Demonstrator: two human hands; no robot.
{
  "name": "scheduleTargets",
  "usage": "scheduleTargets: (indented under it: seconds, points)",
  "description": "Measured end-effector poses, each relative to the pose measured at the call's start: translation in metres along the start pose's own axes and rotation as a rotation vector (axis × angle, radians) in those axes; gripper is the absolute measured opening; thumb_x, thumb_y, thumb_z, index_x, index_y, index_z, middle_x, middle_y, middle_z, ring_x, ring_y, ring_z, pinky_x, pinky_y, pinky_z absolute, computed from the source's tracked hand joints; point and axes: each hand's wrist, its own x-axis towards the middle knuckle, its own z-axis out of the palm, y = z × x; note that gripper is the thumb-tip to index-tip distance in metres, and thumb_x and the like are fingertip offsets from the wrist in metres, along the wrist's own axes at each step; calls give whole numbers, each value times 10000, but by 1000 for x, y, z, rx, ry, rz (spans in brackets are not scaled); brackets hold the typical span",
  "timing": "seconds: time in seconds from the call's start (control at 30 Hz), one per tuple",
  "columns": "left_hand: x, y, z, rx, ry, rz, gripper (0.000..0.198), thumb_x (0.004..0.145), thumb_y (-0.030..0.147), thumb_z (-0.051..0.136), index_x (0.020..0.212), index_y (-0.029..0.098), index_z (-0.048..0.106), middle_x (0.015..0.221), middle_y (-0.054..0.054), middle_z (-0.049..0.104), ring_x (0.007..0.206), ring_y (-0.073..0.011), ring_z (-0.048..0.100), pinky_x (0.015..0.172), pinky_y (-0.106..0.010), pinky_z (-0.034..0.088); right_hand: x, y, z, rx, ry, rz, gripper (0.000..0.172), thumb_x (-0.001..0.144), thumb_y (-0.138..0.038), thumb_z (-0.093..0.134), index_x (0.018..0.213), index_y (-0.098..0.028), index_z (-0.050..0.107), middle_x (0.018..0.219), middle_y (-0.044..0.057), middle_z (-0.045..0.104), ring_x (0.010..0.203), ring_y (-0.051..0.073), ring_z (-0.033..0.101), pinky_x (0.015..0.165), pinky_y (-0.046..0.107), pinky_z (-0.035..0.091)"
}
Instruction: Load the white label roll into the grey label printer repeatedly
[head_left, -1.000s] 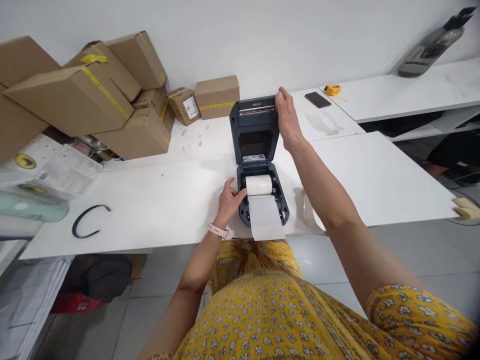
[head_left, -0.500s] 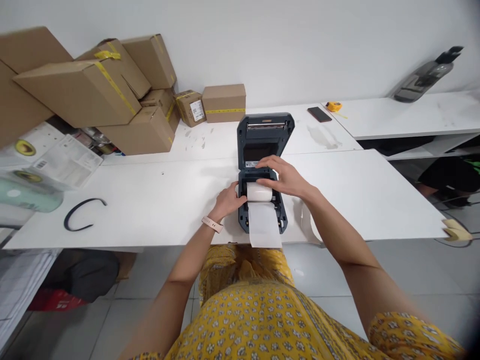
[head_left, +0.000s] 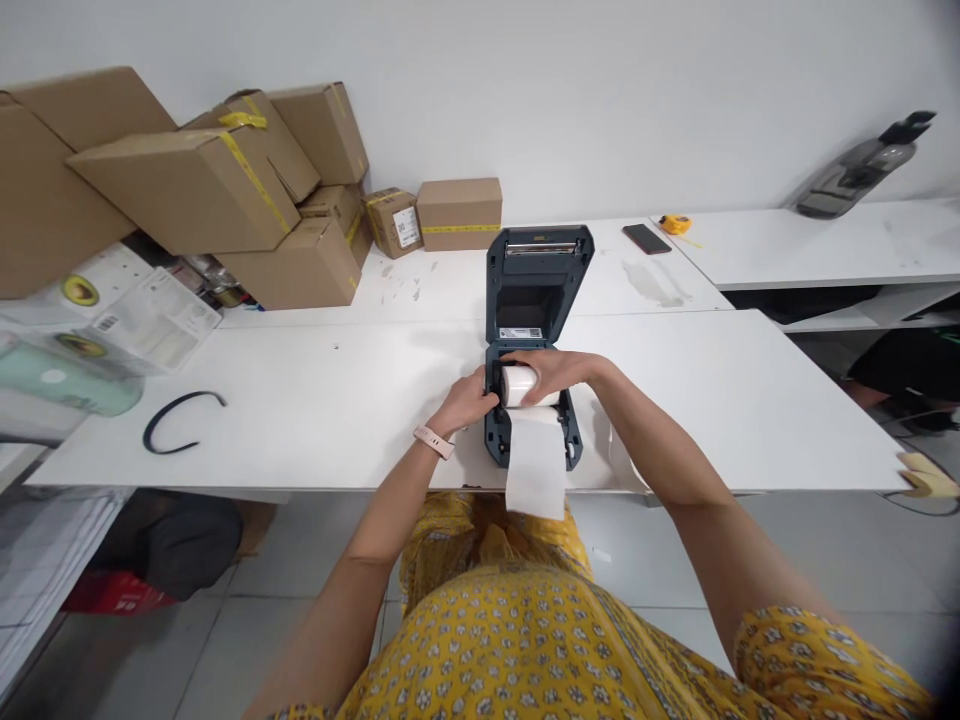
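A dark grey label printer (head_left: pixel 572 430) stands at the table's front edge with its lid (head_left: pixel 582 270) raised. Inside its bay lies a white label roll (head_left: pixel 517 386), and a loose strip of labels (head_left: pixel 535 465) hangs forward over the table edge. My right hand (head_left: pixel 556 372) is wrapped over the top of the roll, fingers on its far side and thumb in front. My left hand (head_left: pixel 466 402) grips the printer's left side wall, its thumb over the rim close to the roll's end. The fingers of that hand are partly hidden.
Cardboard boxes (head_left: pixel 187 190) are piled at the back left, with a smaller box (head_left: pixel 459 212) against the wall. A black headband (head_left: pixel 161 420) lies on the left of the white table (head_left: pixel 360 400). At the back right are a phone (head_left: pixel 646 238), a yellow tape measure (head_left: pixel 676 224) and a bottle (head_left: pixel 862 165).
My right hand has come down from above the roll and closed around it. The paper strip reaches further over the edge. My left hand stays at the printer's side; the view has shifted slightly.
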Motion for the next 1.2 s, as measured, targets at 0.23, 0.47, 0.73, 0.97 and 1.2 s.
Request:
scheduleTargets:
  seconds: [0.23, 0.47, 0.73, 0.97, 1.2]
  points:
    - [-1, -3, 2, 19, -10, 2, 613, 814, 226, 511, 1418, 121, 536, 656, -29, 680, 641, -272, 651, 657, -350, 459, -78, 30, -28, 395, 171, -289, 820, 626, -534, 859, 1350, -233, 619, 1344, 82, 701, 1216, 289, 675, 1041, 397, 543]
    - [0, -3, 3, 32, 12, 25, 585, 789, 213, 507, 1364, 138, 583, 519, 27, 557, 508, -216, 541, 596, -319, 410, -143, 88, -12, 688, 456, -153, 787, 593, -488, 922, 1268, -223, 618, 1329, 168, 698, 1208, 350, 663, 995, 471, 539]
    - [-1, 1, 0, 7, -42, -30, 641, 816, 221, 491, 1451, 133, 491, 502, 73, 490, 467, -153, 469, 530, -259, 304, -105, 121, 7, 789, 371, -14, 779, 576, -361, 925, 1276, -198, 625, 1344, 118, 678, 1229, 308, 604, 1067, 443, 463]
    - [-1, 1, 0, -8, -53, -20, 648, 818, 222, 494, 1459, 131, 490, 492, 81, 462, 466, -145, 437, 516, -251, 277, -90, 135, 23, 830, 208, 28, 830, 586, -296, 904, 1352, -205, 596, 1416, 92, 630, 1289, 299, 567, 1135, 452, 418]
    - [0, 0, 0, -5, -50, -44, 687, 827, 242, 497, 1503, 126, 448, 497, 83, 477, 476, -145, 445, 528, -249, 284, -154, 148, 72, 1100, 575, 127, 749, 777, -370, 779, 1476, -315, 517, 1621, 85, 468, 1539, 270, 376, 1253, 474, 305]
